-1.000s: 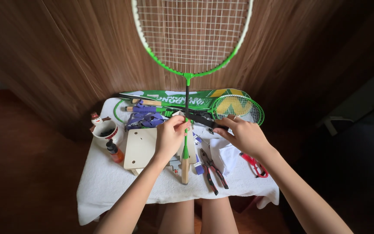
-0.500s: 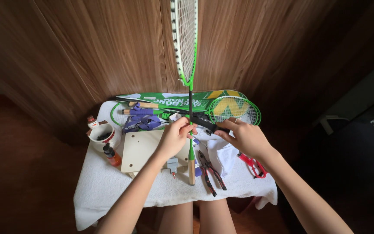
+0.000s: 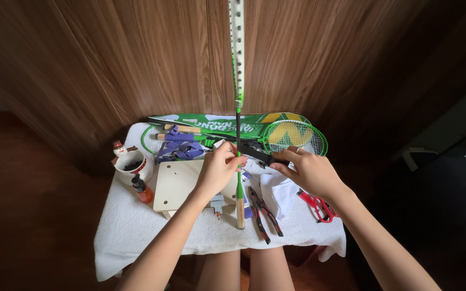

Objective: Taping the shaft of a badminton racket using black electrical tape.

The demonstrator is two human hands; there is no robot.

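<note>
A green and white badminton racket (image 3: 237, 64) stands upright, its head turned edge-on toward me and its bare wooden handle resting on the white cloth. My left hand (image 3: 218, 168) pinches the dark shaft just above the handle. My right hand (image 3: 309, 171) holds a strip of black grip tape (image 3: 261, 156) that runs from the shaft out to its fingers.
A small table under a white towel (image 3: 136, 237) carries a pale wooden board (image 3: 177, 184), pliers (image 3: 264, 211), red scissors (image 3: 316, 203), a white mug with a snowman (image 3: 130, 164), a small orange bottle (image 3: 142, 189), purple straps (image 3: 178, 149), and another green racket (image 3: 292, 136) on a green cover. Wooden wall panels stand behind.
The racket has been turned about its shaft, from its strung face toward me to edge-on. Both hands stay at the shaft and the black tape.
</note>
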